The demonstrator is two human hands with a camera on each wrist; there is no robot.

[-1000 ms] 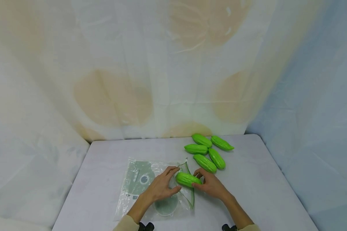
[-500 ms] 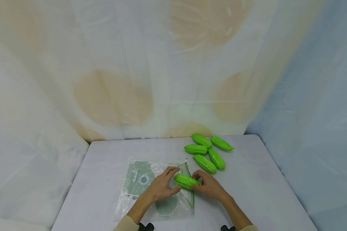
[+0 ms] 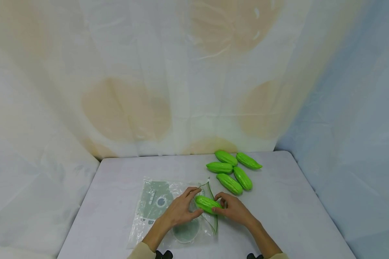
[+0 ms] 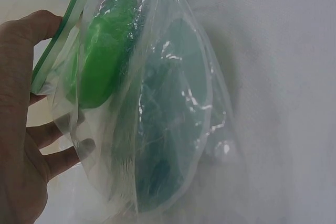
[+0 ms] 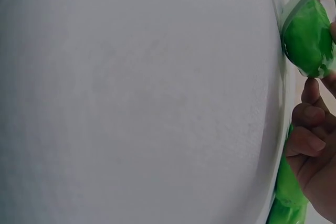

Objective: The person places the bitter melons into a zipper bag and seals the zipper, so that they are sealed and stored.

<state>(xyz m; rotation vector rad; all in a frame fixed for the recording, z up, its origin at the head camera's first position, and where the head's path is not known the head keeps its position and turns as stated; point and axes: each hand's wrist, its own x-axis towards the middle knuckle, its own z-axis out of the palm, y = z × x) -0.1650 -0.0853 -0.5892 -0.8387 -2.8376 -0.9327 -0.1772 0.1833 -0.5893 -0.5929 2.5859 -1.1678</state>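
Note:
My right hand (image 3: pixel 234 208) pinches the near end of a bright green, ridged bitter gourd (image 3: pixel 206 204) between thumb and fingers. The gourd's far end lies within the mouth of a clear zip bag (image 3: pixel 137 226) printed with pale green shapes. In the left wrist view that end of the gourd (image 4: pixel 102 61) shows through the plastic, beside the green zip strip (image 4: pixel 63 32). My left hand (image 3: pixel 180 209) is at the bag's mouth, thumb and fingers spread wide apart, some fingers seen behind the plastic. The right wrist view shows the gourd (image 5: pixel 310 38) at my right fingertips.
Several more bitter gourds (image 3: pixel 229 183) lie grouped at the back right of the white table (image 3: pixel 278 216). Patterned fabric (image 3: pixel 181 90) hangs behind the table, and pale sheets (image 3: pixel 360 144) stand along its sides.
My right hand has moved slightly left with the bitter gourd, pushing it further into the bag's mouth. The left hand has hardly moved.

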